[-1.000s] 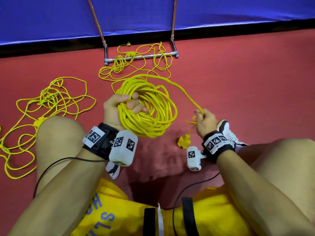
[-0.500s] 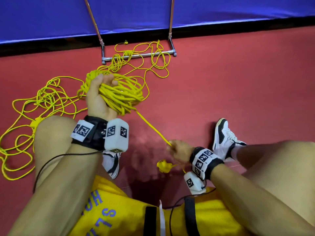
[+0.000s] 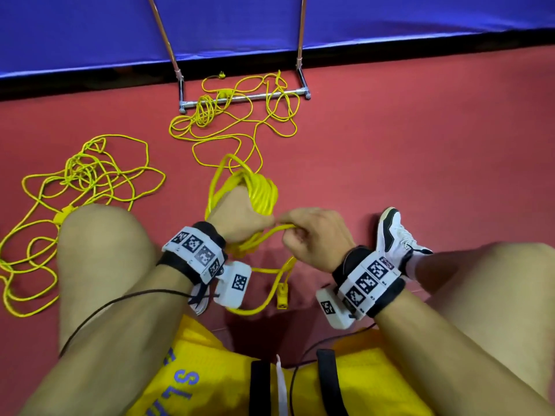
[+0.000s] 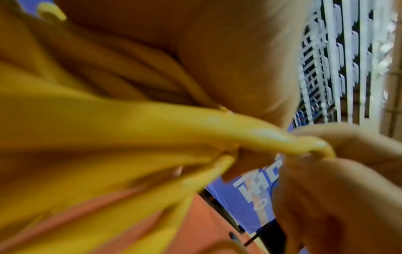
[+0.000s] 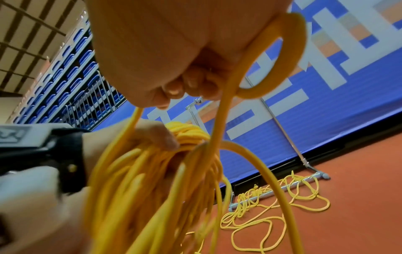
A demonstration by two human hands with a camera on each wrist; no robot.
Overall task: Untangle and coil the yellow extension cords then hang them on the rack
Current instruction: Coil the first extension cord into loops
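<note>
The left hand (image 3: 237,217) covers the part of the coil (image 3: 262,190) it grips, and its fingers are out of sight from the head. In the left wrist view the coil (image 4: 108,130) is a blur. The tangled cord (image 3: 75,187) on the floor runs off the left edge. The rack (image 3: 240,97) is cut off at the top.
</note>
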